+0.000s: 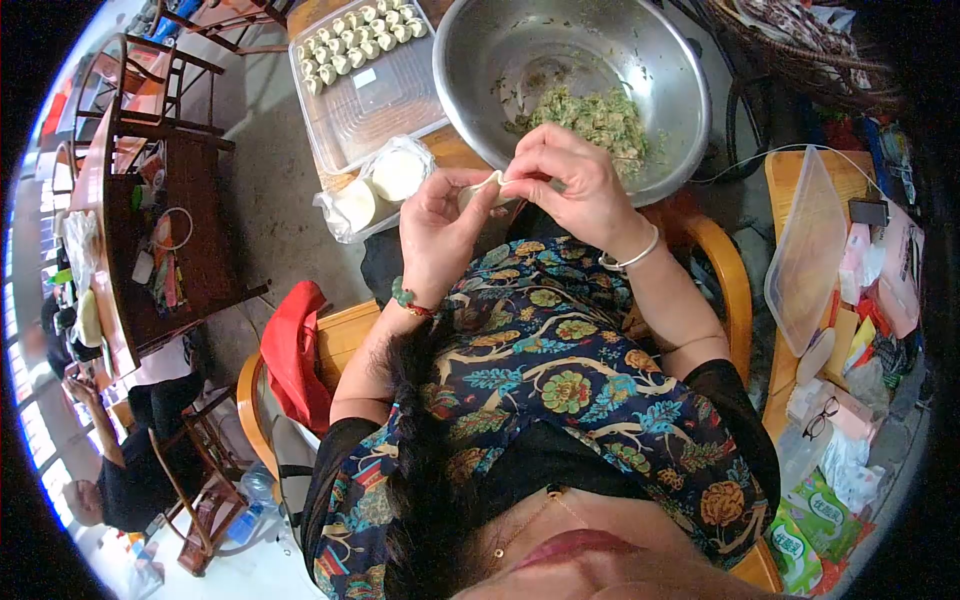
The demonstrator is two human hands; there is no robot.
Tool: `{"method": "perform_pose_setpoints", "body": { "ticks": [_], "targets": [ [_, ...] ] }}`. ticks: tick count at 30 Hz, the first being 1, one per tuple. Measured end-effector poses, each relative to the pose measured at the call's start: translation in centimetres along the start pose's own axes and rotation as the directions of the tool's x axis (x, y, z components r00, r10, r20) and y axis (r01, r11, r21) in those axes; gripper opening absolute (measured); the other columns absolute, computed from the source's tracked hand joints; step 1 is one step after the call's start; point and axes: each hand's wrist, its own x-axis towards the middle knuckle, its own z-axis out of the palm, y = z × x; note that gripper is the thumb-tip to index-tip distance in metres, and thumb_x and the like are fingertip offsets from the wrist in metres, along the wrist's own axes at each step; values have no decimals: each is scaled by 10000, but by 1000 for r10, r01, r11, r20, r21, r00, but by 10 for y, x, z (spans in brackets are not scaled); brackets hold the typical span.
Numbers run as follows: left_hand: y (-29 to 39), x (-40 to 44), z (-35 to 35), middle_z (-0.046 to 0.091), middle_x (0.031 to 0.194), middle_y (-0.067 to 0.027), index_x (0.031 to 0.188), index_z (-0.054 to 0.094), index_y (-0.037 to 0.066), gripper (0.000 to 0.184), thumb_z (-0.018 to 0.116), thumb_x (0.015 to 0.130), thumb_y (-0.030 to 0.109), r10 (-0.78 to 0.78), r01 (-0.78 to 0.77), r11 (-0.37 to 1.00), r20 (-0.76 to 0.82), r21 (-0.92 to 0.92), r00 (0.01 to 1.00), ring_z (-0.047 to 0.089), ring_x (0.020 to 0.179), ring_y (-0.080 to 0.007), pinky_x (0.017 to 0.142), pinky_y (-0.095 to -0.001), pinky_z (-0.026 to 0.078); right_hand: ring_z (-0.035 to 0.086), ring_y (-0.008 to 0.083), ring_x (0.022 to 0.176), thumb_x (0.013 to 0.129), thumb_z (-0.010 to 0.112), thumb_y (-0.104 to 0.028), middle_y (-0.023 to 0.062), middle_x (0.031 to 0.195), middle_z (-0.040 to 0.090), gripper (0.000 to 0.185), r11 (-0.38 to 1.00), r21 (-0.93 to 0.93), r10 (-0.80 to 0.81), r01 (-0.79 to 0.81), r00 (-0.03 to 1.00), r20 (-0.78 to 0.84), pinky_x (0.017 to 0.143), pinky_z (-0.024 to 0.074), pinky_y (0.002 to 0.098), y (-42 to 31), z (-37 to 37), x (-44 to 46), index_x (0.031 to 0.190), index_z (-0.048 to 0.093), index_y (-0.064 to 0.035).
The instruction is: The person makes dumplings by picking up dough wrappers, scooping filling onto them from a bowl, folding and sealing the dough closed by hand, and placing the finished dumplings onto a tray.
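Note:
Between both hands is a pale dumpling (488, 189), its wrapper edge pinched by the fingertips; whether filling is inside is hidden. My left hand (438, 225) closes its thumb and fingers on one side of it. My right hand (572, 185) pinches the opposite edge, close to the rim of a large steel bowl (462, 110). Green-flecked filling (595, 122) lies in that bowl. Left of my hands, round white wrappers (400, 172) are stacked in plastic bags. Beyond them, a clear tray (372, 118) carries rows of folded dumplings (350, 45) at its far end.
A red cloth (292, 350) hangs over the left side of my wooden chair (738, 275). To the right, a wooden surface holds a clear plastic lid (806, 250), glasses (820, 417) and green packets (818, 515). At far left, a person (140, 480) sits by a dark table (185, 225).

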Motion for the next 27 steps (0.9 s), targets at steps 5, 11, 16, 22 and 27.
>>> {"method": "perform_pose_setpoints", "body": {
  "ticks": [5, 11, 16, 22, 27],
  "targets": [
    [-2, -1, 1, 690, 869, -34, 1009, 640, -27, 137, 665, 886, 29, 66, -63, 992, -22, 105, 998, 615, 767, -66, 691, -208, 499, 615, 218, 727, 779, 738, -56, 85, 806, 596, 136, 964, 173, 192, -202, 979, 73, 650, 506, 325, 0, -2, 5, 887, 661, -23],
    [-1, 0, 2, 690, 932, -69, 1010, 619, -33, 127, 643, 899, 23, 121, -110, 940, -16, 323, 992, 644, 824, -107, 737, -219, 516, 635, 198, 764, 808, 698, -13, 82, 845, 635, 76, 992, -79, -82, 94, 987, 141, 666, 510, 305, 7, -8, 6, 876, 667, -10],
    [5, 1, 1, 680, 994, -105, 1084, 581, -57, 199, 635, 919, 40, 34, -39, 988, -35, -151, 999, 660, 860, -134, 796, -242, 537, 628, 250, 762, 799, 711, -56, 94, 815, 615, 82, 997, -75, -14, 12, 1000, -19, 657, 501, 345, 4, -8, 4, 836, 646, -21],
    [1, -2, 2, 697, 901, -59, 1022, 629, -40, 136, 650, 911, 36, 83, -81, 996, -79, 31, 993, 650, 795, -90, 718, -212, 521, 613, 169, 732, 787, 723, -25, 67, 868, 604, 98, 985, -91, -140, 146, 988, 65, 645, 500, 288, -6, -8, 5, 859, 658, -11],
    [0, -3, 1, 702, 850, -29, 989, 657, -25, 103, 653, 900, 28, 180, -160, 960, -69, 229, 981, 646, 760, -73, 665, -219, 515, 609, 251, 736, 790, 720, -70, 94, 880, 583, 133, 999, -29, 32, -29, 995, 93, 657, 503, 353, -10, -4, 8, 868, 631, -9]
  ]
}}
